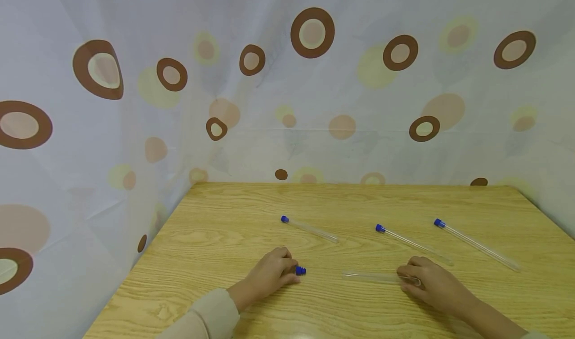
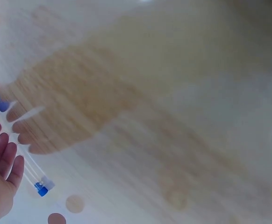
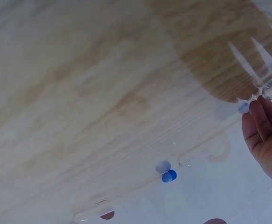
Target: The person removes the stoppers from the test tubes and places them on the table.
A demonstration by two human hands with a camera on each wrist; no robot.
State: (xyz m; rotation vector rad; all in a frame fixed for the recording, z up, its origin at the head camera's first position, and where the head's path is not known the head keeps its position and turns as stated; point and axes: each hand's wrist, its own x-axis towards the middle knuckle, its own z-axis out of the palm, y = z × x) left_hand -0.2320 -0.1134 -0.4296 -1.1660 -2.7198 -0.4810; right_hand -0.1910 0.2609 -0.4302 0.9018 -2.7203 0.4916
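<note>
A person's left hand point(image 1: 271, 273) pinches a plain blue cap point(image 1: 301, 270) between thumb and fingers, the cap poking out past the fingertips. The right hand's point(image 1: 429, 285) thumb and fingers are clamped on one end of a clear tube point(image 1: 368, 277), whose other end points toward the left fingers, a gap of bare wood short of the cap. Beyond the left fingertips lies a blue-capped tube point(image 1: 314, 230); beyond the right fingers lie two more capped tubes point(image 1: 415, 244). The table's point(image 1: 233, 204) left and far edges are well apart from both hands' fingers.
</note>
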